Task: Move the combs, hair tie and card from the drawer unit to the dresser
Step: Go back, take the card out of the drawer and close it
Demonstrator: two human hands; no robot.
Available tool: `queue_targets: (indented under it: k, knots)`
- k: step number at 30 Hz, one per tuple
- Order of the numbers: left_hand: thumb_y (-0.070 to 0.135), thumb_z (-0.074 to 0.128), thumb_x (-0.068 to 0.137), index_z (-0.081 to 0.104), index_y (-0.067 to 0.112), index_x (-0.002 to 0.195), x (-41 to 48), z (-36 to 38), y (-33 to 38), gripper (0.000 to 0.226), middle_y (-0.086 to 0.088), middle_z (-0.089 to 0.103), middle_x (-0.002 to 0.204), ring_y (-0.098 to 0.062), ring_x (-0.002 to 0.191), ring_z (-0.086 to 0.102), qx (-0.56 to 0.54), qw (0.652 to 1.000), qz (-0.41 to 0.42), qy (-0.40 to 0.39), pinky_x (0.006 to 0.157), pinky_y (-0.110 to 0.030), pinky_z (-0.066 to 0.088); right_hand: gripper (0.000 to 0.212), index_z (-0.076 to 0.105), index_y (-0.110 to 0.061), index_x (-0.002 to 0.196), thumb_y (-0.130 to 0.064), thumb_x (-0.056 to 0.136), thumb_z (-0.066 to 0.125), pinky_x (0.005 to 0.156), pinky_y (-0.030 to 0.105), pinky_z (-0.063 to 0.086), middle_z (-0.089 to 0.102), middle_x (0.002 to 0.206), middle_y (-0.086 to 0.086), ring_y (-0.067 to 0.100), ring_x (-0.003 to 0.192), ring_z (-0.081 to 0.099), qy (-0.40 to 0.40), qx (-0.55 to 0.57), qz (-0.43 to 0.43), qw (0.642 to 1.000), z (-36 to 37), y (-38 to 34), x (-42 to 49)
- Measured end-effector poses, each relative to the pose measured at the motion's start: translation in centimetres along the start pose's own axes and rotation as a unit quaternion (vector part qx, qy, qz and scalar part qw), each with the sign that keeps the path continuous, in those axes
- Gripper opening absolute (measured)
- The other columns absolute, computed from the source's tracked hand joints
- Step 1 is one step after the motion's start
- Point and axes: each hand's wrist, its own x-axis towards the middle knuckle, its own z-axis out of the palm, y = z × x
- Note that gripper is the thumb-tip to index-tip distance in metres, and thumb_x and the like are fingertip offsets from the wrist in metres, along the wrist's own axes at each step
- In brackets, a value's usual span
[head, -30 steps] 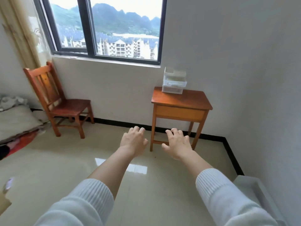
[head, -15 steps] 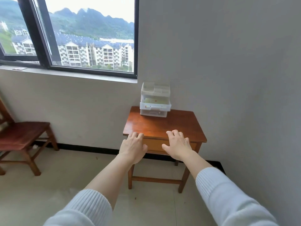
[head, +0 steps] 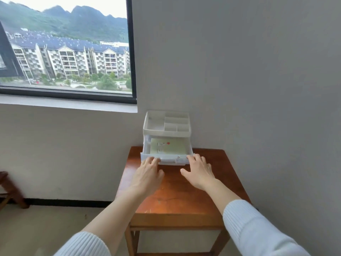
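Note:
A white plastic drawer unit [head: 167, 133] stands at the back of a small wooden dresser [head: 177, 196], against the wall. Its upper drawer [head: 145, 156] is pulled out, and a pale green card [head: 168, 147] with a red dot lies flat inside. The divided top tray looks bare. I see no combs or hair tie. My left hand [head: 147, 174] hovers palm down with fingertips at the drawer's front left. My right hand [head: 199, 172] does the same at the front right. Both hands hold nothing.
A grey wall runs close along the dresser's right and back. A window with a dark frame [head: 132, 52] and a sill lies to the left. Part of a wooden chair [head: 9, 189] shows at the far left on the tiled floor.
I have come right up to the dresser, so it and the drawer unit now fill the middle of view. Both hands have reached forward to the drawer's front edge.

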Motion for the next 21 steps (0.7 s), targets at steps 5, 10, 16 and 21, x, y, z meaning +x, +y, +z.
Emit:
queue_targets:
  k: [5,10,16,21]
  knots:
    - [0.026,0.045,0.092,0.046,0.014,0.131,8.5,1.3,-1.4,0.040,-0.006,0.048,0.135,-0.024,0.124,0.042,-0.035,0.999,0.014,0.005,0.097,-0.035,0.043,0.055,0.043,-0.020,0.136,-0.049,0.089,0.044,0.105,0.047,0.026,0.031,0.148,0.008,0.027,0.134,0.023,0.025,0.003,0.030,0.999,0.9,1.4,8.0]
    - [0.033,0.044,0.090,0.039,0.009,0.135,13.9,3.0,-2.2,0.051,-0.017,0.045,0.136,-0.033,0.121,0.043,-0.033,0.989,-0.092,-0.114,0.098,-0.041,0.041,0.046,0.064,-0.013,0.115,-0.045,0.090,0.043,0.106,0.048,0.022,0.023,0.154,0.006,0.025,0.139,0.011,-0.014,-0.026,0.051,0.998,2.3,2.1,12.4]
    - [0.042,0.044,0.088,0.047,0.003,0.117,16.5,4.2,-2.4,0.049,-0.015,0.062,0.106,-0.030,0.096,0.059,-0.039,0.953,-0.205,-0.219,0.075,-0.033,0.047,0.050,0.063,-0.005,0.115,-0.043,0.085,0.048,0.107,0.051,0.020,0.015,0.157,0.008,0.028,0.143,0.005,-0.073,-0.050,0.084,0.993,3.4,2.0,15.1]
    - [0.036,0.047,0.087,0.049,0.009,0.098,17.2,4.3,-2.0,0.029,-0.002,0.056,0.077,-0.023,0.077,0.055,-0.087,0.942,-0.231,-0.227,0.063,-0.029,0.043,0.059,0.053,-0.004,0.128,-0.041,0.082,0.050,0.107,0.053,0.020,0.015,0.158,0.006,0.029,0.143,0.004,-0.091,0.006,0.140,0.986,4.4,2.1,15.8]
